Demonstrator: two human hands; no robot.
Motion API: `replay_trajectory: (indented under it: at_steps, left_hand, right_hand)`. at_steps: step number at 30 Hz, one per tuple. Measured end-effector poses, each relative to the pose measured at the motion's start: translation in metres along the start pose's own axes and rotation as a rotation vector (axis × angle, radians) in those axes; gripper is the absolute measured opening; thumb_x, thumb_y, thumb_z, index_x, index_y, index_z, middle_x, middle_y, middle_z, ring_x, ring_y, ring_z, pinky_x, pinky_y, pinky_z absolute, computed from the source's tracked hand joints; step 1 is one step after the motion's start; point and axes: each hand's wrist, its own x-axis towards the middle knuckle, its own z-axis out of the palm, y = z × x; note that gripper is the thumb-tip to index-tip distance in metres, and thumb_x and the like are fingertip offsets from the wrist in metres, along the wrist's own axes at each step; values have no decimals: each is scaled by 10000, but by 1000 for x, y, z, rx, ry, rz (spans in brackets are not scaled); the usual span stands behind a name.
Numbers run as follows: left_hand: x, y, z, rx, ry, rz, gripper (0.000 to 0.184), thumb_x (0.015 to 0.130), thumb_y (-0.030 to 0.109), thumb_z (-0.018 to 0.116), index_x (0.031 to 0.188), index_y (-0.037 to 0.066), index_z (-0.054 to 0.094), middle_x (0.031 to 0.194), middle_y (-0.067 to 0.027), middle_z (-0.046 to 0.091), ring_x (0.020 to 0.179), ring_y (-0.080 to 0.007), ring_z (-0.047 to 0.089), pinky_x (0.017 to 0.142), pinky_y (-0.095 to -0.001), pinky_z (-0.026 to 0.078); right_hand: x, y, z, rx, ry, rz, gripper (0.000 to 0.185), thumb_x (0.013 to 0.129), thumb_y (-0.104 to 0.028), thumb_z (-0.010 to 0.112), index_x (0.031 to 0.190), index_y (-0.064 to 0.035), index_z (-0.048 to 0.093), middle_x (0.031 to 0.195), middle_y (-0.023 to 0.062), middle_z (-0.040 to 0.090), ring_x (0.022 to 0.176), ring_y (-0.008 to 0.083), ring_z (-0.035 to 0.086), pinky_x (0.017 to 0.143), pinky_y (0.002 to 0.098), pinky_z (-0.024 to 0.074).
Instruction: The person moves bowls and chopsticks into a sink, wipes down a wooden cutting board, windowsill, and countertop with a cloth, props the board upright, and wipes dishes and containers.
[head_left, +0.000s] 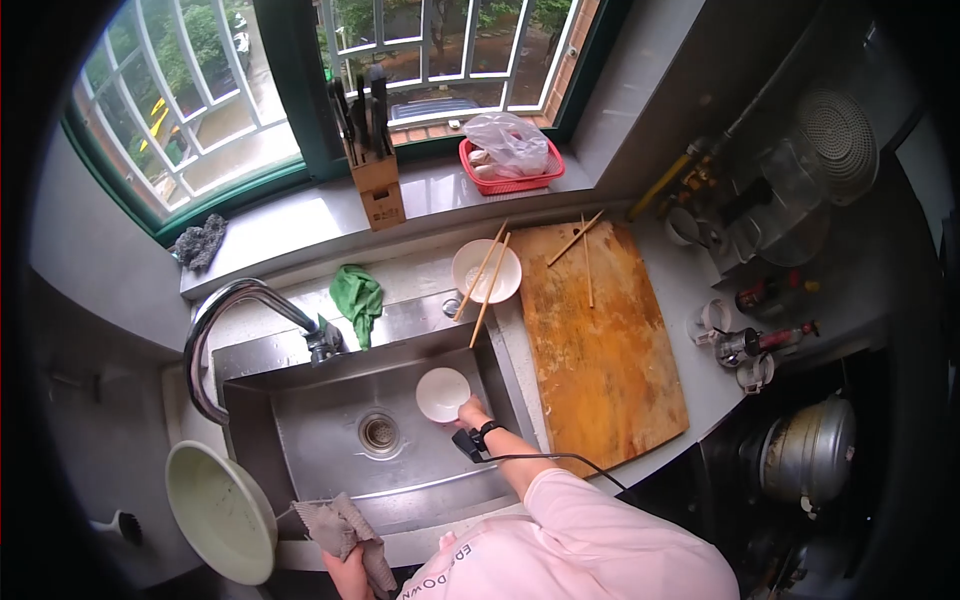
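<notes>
White inside, the small bowl is over the sink at two o'clock from the drain, its rim clamped in the right hand. At seven o'clock, the left hand clutches a grey-brown cloth. A green cloth lies at twelve, a second bowl crossed by chopsticks at one, a pale basin at eight.

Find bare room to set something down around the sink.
Free: cutting board, below its chopsticks; sink floor, between drain and left wall; windowsill, between grey bundle and knife block. Crowded: sink's right side, where the right hand holds a small bowl; the corner behind it, where a larger bowl has two chopsticks across its rim.
</notes>
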Motion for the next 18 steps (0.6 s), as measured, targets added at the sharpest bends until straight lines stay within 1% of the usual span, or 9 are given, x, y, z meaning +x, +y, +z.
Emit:
replay_trajectory:
  at_steps: [1, 4, 5, 9, 11, 13, 14, 15, 18]
  left_hand:
    - [11, -15, -8, 211, -2, 256, 397, 869, 65, 532, 1248, -4, 436, 1193, -92, 491, 1058, -146, 475, 818, -245, 437]
    - [21, -29, -8, 53, 91, 46, 542, 677, -76, 521, 1213, -17, 463, 1153, -98, 542, 1050, -222, 526, 929, -328, 376]
    - [24, -29, -5, 70, 76, 65, 524, 682, -77, 540, 1198, -16, 475, 1140, -95, 547, 1039, -212, 529, 916, -324, 389]
    - [31, -24, 6, 104, 33, 105, 487, 692, -82, 580, 1167, -16, 499, 1112, -87, 557, 1016, -189, 535, 884, -312, 417]
    - [30, -25, 7, 118, 0, 111, 481, 695, -81, 586, 1163, -16, 500, 1110, -85, 559, 1013, -184, 535, 880, -309, 418]
    - [30, -28, 4, 137, -54, 130, 471, 700, -76, 595, 1157, -16, 501, 1104, -83, 562, 1009, -178, 534, 879, -308, 418]
    - [28, -30, 4, 132, -51, 137, 466, 700, -75, 598, 1153, -16, 503, 1099, -82, 564, 1007, -178, 535, 879, -308, 418]
    - [28, -30, 6, 128, -48, 146, 462, 701, -75, 601, 1149, -15, 505, 1094, -81, 566, 1005, -177, 535, 879, -309, 418]
    - [24, -35, 5, 116, -48, 174, 454, 703, -77, 604, 1142, -14, 508, 1083, -77, 569, 1001, -176, 536, 882, -312, 418]
  right_hand:
    - [11, 5, 2, 43, -16, -46, 447, 850, -154, 488, 1241, 32, 377, 1204, 183, 476, 900, 318, 610, 566, 412, 552]
    - [14, 10, 1, 98, 31, -88, 455, 843, -175, 505, 1230, 38, 391, 1114, 173, 530, 849, 295, 616, 613, 394, 552]
    - [28, 18, 1, 34, -5, -82, 460, 849, -210, 527, 1221, 39, 416, 1041, 154, 563, 822, 253, 618, 640, 364, 541]
    - [-59, -11, -70, -129, -624, -402, 354, 885, -258, 542, 1129, -2, 535, 934, 81, 612, 778, 128, 616, 602, 263, 514]
    - [-95, -51, -115, -266, -622, -666, 278, 899, -235, 527, 1074, -26, 581, 853, 48, 631, 731, 100, 614, 594, 249, 507]
    - [-121, -105, -155, -176, -380, -759, 200, 879, -186, 557, 1022, -58, 611, 831, 33, 644, 691, 85, 603, 576, 229, 484]
    - [-104, -124, -168, -197, -87, -1117, 217, 850, -170, 588, 1034, -54, 604, 830, 44, 650, 682, 92, 596, 594, 244, 484]
    - [-113, -153, -181, -307, 186, -1257, 238, 828, -110, 578, 1059, -53, 590, 809, 69, 640, 678, 145, 607, 635, 287, 498]
    - [-101, -201, -188, -663, 571, -1333, 313, 783, -34, 545, 1078, -127, 595, 939, 103, 573, 861, 241, 576, 727, 348, 492]
